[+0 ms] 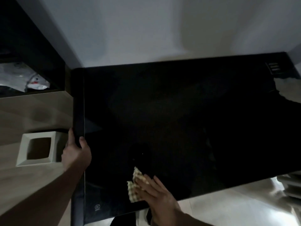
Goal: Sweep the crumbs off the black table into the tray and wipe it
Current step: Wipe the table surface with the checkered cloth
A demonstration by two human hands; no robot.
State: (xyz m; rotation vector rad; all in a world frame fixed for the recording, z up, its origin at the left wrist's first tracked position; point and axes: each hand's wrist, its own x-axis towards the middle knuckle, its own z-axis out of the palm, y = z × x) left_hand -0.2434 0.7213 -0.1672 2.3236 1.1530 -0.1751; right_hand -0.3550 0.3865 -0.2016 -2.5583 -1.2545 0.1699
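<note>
Cloth (136, 183): small checked rag, lying on the near part of the table, close to the front edge and left of centre.
Cloth handling: judged light, soft and limp; it will bunch or slide unless pressed flat. Best worked under an open palm rather than pinched at a corner.
Right hand (156, 193): fingers spread and laid flat over the cloth's right half, pressing it down on the surface; the cloth's left portion shows beyond the fingertips.
Left hand (76, 154): wrapped over the table's left edge, thumb on top, fingers hidden under the rim; it holds nothing loose, appears to be steadying.
Table (179, 111): glossy black top, judged hard, smooth and slippery, so the cloth should glide easily; a hard push could carry it over the near edge.
Crumbs: one or two pale specks (142, 154) just beyond the cloth, further from the person; otherwise too dark to tell.
Tray: not identified with certainty. A white square-rimmed container (24, 152) sits below the left edge, just beside the left hand.
Stage: judged as wiping in progress.
</note>
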